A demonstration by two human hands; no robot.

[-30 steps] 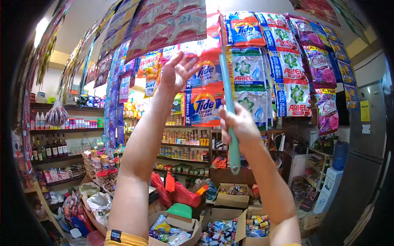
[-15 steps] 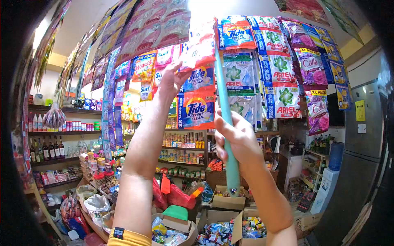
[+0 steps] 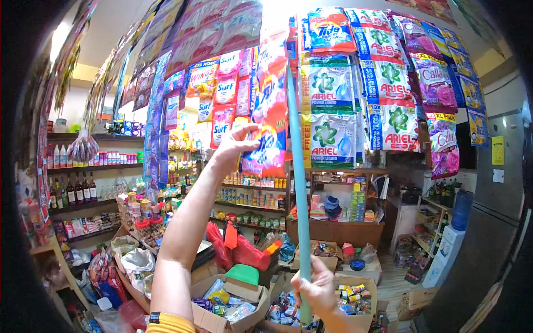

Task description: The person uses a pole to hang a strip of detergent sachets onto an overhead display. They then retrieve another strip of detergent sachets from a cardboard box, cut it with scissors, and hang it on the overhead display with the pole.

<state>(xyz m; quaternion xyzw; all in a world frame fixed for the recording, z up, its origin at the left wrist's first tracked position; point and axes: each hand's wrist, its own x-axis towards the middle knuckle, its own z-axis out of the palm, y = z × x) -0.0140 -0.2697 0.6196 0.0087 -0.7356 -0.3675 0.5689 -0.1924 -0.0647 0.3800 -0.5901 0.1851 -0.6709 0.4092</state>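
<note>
My left hand (image 3: 236,149) is raised and pinches the left edge of a hanging strip of Tide detergent packs (image 3: 270,141). The strip is turned partly sideways and glare washes out its upper part. My right hand (image 3: 315,286) is low, its fingers wrapped round a long teal pole (image 3: 300,194). The pole stands nearly upright, with its top just right of the Tide strip. Right of the pole hang Ariel liquid packs (image 3: 332,139) under another Tide pack (image 3: 331,32). Left of the strip are Surf packs (image 3: 225,94).
More strips of Ariel (image 3: 394,125) and Calla packs (image 3: 442,141) hang at right. Below are open cardboard boxes (image 3: 211,316) of small packets and red plastic bags (image 3: 250,252). A fridge (image 3: 494,222) and water dispenser (image 3: 442,258) stand at right, stocked shelves (image 3: 94,166) at left.
My right hand has moved down, and more of the pole shows above it. My left hand is lower with the Tide strip, which has swung left and turned, uncovering more of the Ariel liquid packs.
</note>
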